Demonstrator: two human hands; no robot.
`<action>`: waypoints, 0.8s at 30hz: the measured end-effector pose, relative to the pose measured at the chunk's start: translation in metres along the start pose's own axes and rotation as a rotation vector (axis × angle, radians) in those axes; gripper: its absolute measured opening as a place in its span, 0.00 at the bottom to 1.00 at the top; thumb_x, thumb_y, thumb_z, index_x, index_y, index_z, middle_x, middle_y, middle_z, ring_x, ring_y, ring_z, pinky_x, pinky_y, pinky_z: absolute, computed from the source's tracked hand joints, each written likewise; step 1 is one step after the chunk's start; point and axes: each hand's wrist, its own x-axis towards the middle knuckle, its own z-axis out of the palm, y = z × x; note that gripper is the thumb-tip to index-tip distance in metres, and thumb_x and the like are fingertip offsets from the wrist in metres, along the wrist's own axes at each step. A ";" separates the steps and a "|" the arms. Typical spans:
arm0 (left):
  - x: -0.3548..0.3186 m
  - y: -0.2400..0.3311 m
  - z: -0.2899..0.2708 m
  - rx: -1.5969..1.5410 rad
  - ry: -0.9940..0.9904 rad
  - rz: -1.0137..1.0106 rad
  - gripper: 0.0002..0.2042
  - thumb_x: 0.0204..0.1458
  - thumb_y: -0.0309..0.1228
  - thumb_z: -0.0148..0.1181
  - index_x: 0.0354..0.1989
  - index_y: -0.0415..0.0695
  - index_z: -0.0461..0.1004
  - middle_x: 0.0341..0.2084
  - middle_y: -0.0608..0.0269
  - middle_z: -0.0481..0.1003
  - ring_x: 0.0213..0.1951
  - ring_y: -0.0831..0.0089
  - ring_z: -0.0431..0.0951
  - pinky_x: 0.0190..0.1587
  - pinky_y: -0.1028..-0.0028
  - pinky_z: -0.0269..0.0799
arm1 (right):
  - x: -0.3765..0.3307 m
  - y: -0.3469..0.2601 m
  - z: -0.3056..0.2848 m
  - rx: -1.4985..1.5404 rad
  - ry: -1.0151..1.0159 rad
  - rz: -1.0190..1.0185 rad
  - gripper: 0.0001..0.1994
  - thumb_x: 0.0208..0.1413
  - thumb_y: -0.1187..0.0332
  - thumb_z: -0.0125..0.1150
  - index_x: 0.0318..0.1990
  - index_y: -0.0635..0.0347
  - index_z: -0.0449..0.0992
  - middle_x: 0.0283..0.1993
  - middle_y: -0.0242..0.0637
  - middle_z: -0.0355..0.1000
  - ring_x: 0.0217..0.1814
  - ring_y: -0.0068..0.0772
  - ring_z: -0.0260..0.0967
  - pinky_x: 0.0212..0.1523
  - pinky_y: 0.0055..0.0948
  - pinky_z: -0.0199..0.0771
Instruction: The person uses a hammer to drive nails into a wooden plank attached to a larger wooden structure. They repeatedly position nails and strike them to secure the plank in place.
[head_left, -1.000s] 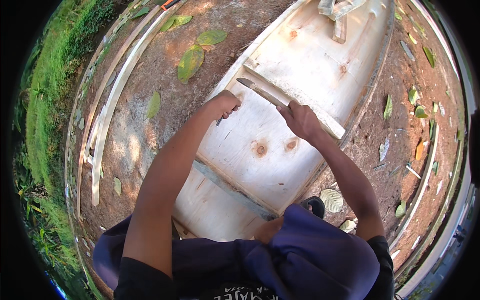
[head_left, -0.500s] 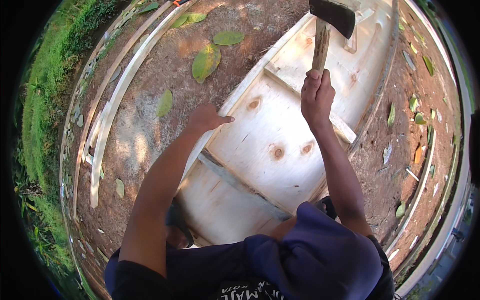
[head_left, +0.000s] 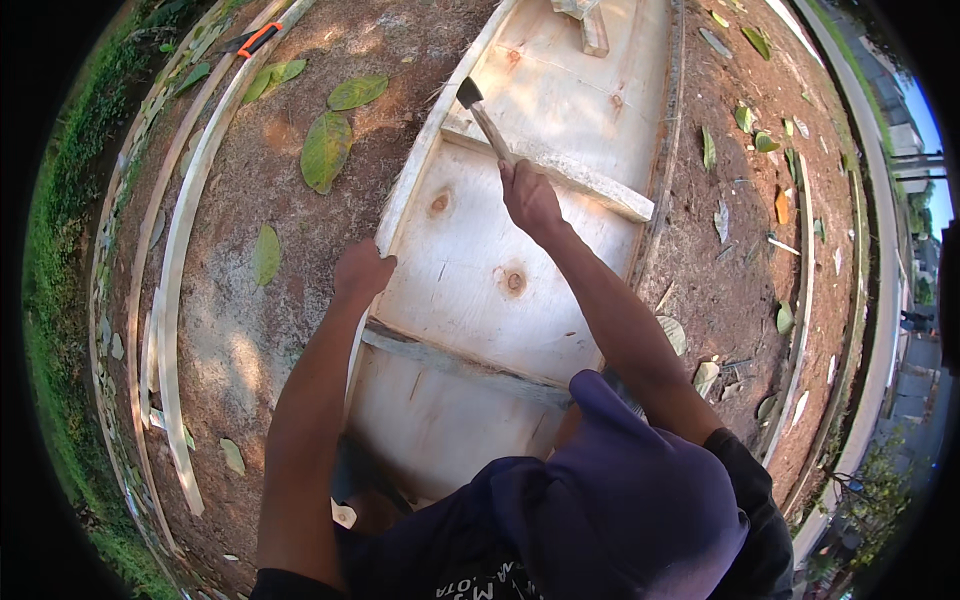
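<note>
So the hatchet (head_left: 487, 126) just swung left from upright, putting its head by the wooden hull's left rim (head_left: 414, 178), right hand (head_left: 530, 200) wrapped round the handle, left hand (head_left: 362, 270) nearer on that rim, can't tell if gripping.

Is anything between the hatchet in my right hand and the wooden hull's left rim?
Nothing visible stands between the hatchet and the left rim. Your left hand is on that rim, nearer you, away from the blade.
</note>
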 end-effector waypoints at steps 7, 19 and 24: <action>0.010 -0.014 -0.012 0.151 -0.119 0.081 0.28 0.49 0.50 0.66 0.48 0.36 0.77 0.47 0.39 0.78 0.50 0.47 0.80 0.53 0.54 0.75 | -0.055 -0.023 0.000 0.142 -0.046 0.223 0.22 0.70 0.56 0.49 0.31 0.68 0.71 0.19 0.57 0.68 0.20 0.60 0.70 0.23 0.49 0.71; 0.035 0.012 -0.054 0.263 -0.324 0.313 0.35 0.44 0.52 0.72 0.52 0.34 0.76 0.50 0.39 0.77 0.53 0.48 0.78 0.56 0.56 0.73 | -0.149 0.024 -0.073 0.099 0.426 0.592 0.25 0.71 0.53 0.41 0.33 0.69 0.70 0.28 0.64 0.72 0.34 0.70 0.72 0.35 0.58 0.70; 0.049 0.014 -0.055 0.333 -0.250 0.422 0.28 0.48 0.45 0.70 0.49 0.34 0.78 0.48 0.39 0.79 0.52 0.48 0.80 0.54 0.57 0.75 | -0.157 0.081 -0.080 0.076 0.138 0.939 0.31 0.69 0.45 0.40 0.33 0.70 0.73 0.26 0.55 0.74 0.26 0.58 0.73 0.29 0.50 0.73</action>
